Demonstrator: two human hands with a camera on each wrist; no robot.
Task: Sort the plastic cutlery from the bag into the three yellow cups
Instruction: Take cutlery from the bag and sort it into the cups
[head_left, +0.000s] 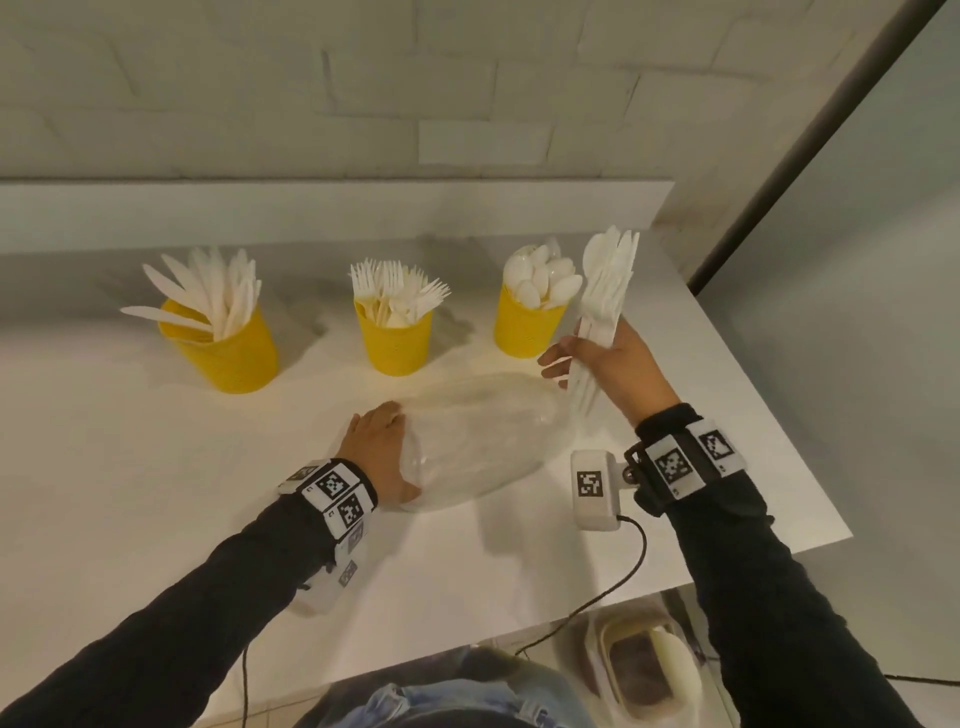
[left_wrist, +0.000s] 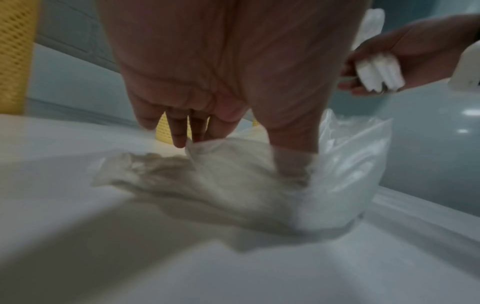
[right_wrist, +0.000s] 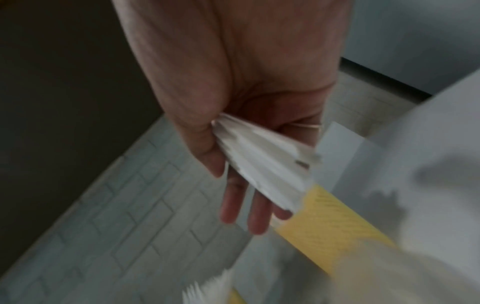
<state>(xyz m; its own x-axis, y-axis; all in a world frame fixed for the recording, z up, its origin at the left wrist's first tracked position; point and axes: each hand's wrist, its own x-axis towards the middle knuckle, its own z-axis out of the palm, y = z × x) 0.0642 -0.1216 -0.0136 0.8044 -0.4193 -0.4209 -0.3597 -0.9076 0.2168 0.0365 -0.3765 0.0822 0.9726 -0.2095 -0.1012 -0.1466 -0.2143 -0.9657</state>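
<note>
Three yellow cups stand in a row on the white table (head_left: 156, 467): the left cup (head_left: 228, 348) holds knives, the middle cup (head_left: 400, 338) forks, the right cup (head_left: 524, 325) spoons. A clear plastic bag (head_left: 483, 441) lies flat in front of them. My left hand (head_left: 384, 441) grips the bag's left end, its thumb behind the plastic (left_wrist: 337, 164) in the left wrist view. My right hand (head_left: 597, 364) holds a bundle of white cutlery (head_left: 605, 291) upright just right of the spoon cup. The thumb clamps the handles (right_wrist: 265, 164) against the palm.
The table's right edge runs close beside my right hand, and its front edge is near my body. A white tagged camera box (head_left: 595, 488) with a black cable hangs at my right wrist. A low ledge and brick wall stand behind the cups. A container (head_left: 644, 670) sits below the table.
</note>
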